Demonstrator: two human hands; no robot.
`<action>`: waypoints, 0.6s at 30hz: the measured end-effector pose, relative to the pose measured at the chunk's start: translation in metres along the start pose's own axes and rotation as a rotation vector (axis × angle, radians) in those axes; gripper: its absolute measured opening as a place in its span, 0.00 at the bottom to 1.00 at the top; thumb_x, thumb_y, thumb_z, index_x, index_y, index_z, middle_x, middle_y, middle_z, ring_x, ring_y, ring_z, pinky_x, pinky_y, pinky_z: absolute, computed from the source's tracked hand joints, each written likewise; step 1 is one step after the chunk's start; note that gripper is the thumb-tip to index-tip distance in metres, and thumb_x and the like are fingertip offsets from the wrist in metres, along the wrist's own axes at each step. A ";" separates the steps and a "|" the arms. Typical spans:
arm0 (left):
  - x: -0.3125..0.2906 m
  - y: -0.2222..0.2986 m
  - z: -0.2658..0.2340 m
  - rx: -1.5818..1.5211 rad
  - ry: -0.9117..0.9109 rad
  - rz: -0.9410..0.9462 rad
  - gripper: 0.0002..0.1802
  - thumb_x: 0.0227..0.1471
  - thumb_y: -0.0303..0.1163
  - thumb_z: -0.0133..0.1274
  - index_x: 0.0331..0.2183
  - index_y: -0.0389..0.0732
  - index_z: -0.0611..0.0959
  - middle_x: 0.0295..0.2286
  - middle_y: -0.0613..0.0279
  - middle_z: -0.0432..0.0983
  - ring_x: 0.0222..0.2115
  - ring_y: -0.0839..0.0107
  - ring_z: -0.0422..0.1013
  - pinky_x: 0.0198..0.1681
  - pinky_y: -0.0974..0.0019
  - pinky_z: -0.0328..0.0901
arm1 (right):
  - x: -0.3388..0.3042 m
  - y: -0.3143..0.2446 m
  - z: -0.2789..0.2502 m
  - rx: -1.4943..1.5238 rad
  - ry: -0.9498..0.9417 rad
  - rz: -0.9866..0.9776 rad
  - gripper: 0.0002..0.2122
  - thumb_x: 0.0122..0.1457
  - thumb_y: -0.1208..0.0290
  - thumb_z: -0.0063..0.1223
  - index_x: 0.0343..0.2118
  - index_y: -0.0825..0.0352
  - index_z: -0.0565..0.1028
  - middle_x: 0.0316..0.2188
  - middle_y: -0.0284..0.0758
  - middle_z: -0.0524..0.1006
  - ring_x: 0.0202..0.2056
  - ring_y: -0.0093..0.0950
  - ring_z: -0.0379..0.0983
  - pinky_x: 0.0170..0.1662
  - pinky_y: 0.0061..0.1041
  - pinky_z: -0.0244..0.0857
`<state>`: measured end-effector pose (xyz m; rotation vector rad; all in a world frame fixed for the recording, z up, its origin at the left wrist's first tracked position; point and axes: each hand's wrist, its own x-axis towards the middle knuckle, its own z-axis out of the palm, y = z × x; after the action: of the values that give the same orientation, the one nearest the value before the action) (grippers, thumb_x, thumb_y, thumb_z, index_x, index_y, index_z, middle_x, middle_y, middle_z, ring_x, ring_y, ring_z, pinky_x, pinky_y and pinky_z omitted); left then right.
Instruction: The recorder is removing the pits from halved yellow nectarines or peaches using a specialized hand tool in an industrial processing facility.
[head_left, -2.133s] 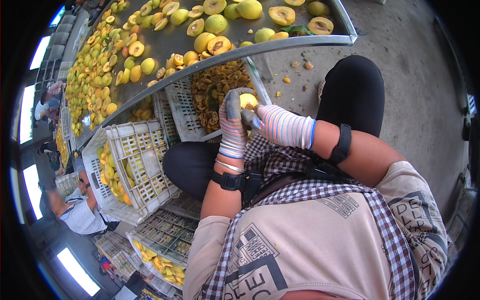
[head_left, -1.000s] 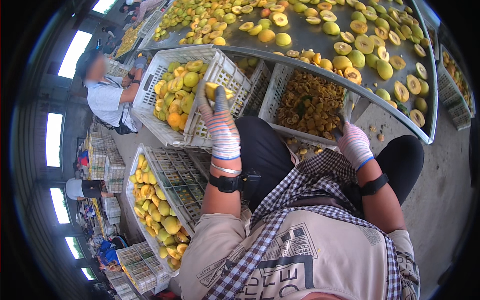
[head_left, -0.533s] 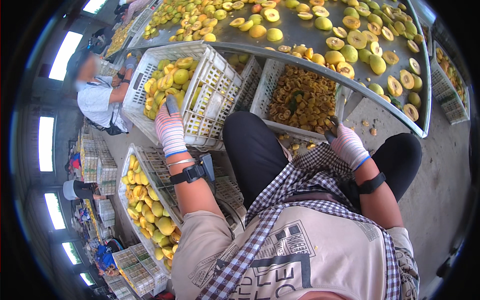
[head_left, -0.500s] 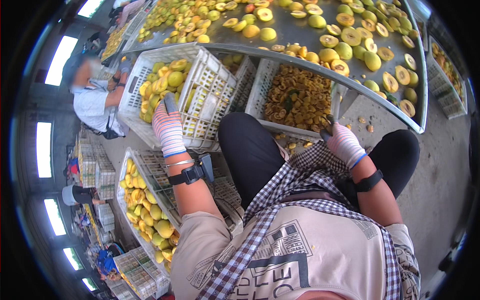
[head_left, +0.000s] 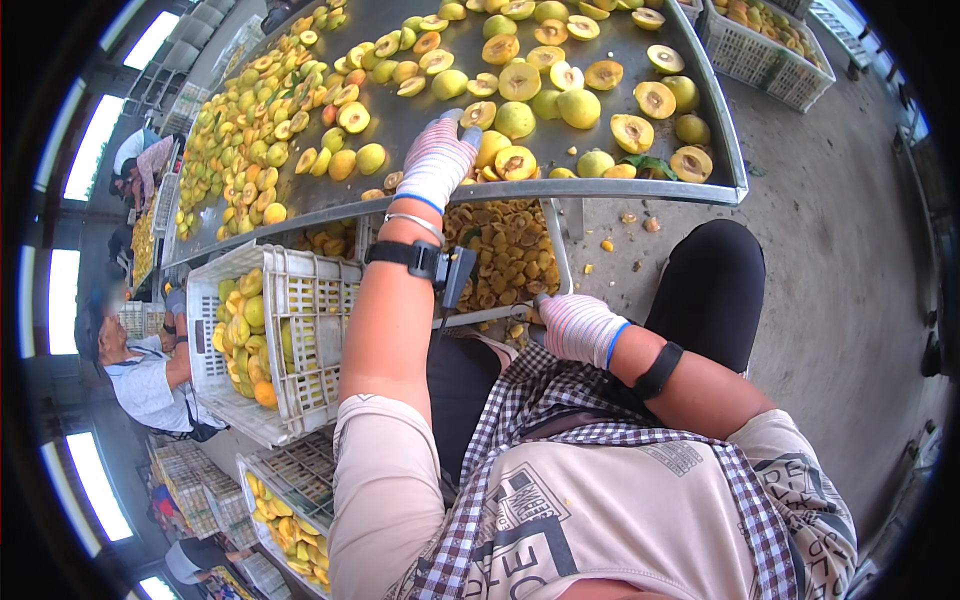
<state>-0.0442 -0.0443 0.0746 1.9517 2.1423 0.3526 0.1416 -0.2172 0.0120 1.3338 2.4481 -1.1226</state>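
Observation:
My left hand (head_left: 438,160), in a striped glove with grey fingertips, reaches over the metal table (head_left: 400,110). Its fingers are extended and apart, right beside a halved yellow fruit (head_left: 480,114) with a brown centre; whether they touch it is hard to tell. Low above my lap, my right hand (head_left: 582,328), gloved alike, is closed around something small and dark, mostly hidden by the fingers. Just beyond it stands a crate (head_left: 562,250) of brown-yellow fruit pieces (head_left: 510,255). Whole-looking and halved yellow-green fruits (head_left: 250,170) cover much of the tabletop.
A tilted white crate (head_left: 318,345) of yellow fruit stands to my left, another crate (head_left: 290,490) below it. A person (head_left: 150,375) sits beyond at the left. More filled crates (head_left: 770,65) stand at the far right. Fruit scraps (head_left: 640,225) lie on the floor.
My left hand has left the fruit crate at the left and moved up and right over the table. My right hand stays closed near my lap. The view has turned rightward.

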 end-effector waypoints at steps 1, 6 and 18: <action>0.013 0.006 0.004 0.009 -0.035 -0.099 0.30 0.49 0.47 0.52 0.51 0.41 0.70 0.46 0.50 0.70 0.48 0.54 0.66 0.51 0.61 0.60 | -0.002 0.001 0.000 0.000 0.005 -0.006 0.16 0.50 0.64 0.48 0.37 0.72 0.71 0.27 0.46 0.77 0.32 0.43 0.75 0.36 0.38 0.69; 0.067 -0.005 0.040 -0.084 -0.091 -0.243 0.34 0.48 0.49 0.52 0.53 0.41 0.67 0.50 0.48 0.65 0.52 0.56 0.62 0.54 0.58 0.58 | -0.008 0.003 -0.009 0.026 -0.009 -0.030 0.15 0.51 0.65 0.48 0.36 0.72 0.71 0.28 0.46 0.77 0.33 0.42 0.75 0.35 0.37 0.69; 0.017 -0.017 0.015 -1.115 0.244 -0.211 0.20 0.44 0.35 0.62 0.37 0.37 0.73 0.31 0.62 0.74 0.31 0.71 0.71 0.31 0.70 0.68 | 0.000 0.005 -0.010 0.132 0.248 0.096 0.16 0.50 0.66 0.53 0.36 0.74 0.68 0.30 0.52 0.75 0.34 0.48 0.72 0.37 0.40 0.68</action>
<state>-0.0572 -0.0286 0.0550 1.0541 1.6047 1.4104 0.1479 -0.2094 0.0163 1.7051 2.4786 -1.1769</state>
